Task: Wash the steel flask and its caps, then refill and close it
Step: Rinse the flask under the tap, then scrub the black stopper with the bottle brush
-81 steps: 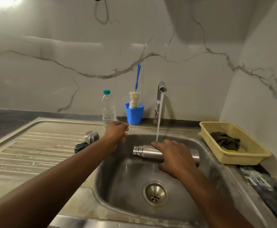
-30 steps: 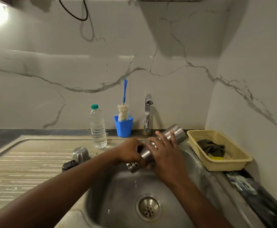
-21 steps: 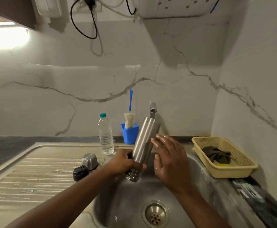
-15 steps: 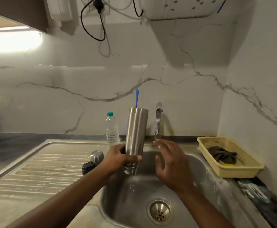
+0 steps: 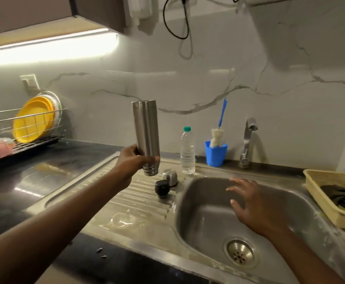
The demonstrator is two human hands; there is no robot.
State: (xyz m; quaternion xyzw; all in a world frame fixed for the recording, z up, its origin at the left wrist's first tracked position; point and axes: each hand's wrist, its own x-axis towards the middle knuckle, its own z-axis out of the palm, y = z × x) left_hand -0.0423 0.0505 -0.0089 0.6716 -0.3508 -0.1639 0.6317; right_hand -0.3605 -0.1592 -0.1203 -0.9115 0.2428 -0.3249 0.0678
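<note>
A dish rack with yellow plates stands far left on the dark desk. The left grip wraps round the steel flask near its neck, holding it upright, mouth down, above the drainboard. Below, on the drainboard, sit the black cap and steel cap, just beside each other. The right grip hangs wide, fingers spread, over the sink.

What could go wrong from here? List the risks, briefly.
1. The left hand grips the upside-down cylindrical steel flask only near its mouth, so the tall body could tip or slip onto the ridged steel drainboard.
2. Lowering it might knock the domed steel cap or black round stopper toward the steel sink basin.
</note>
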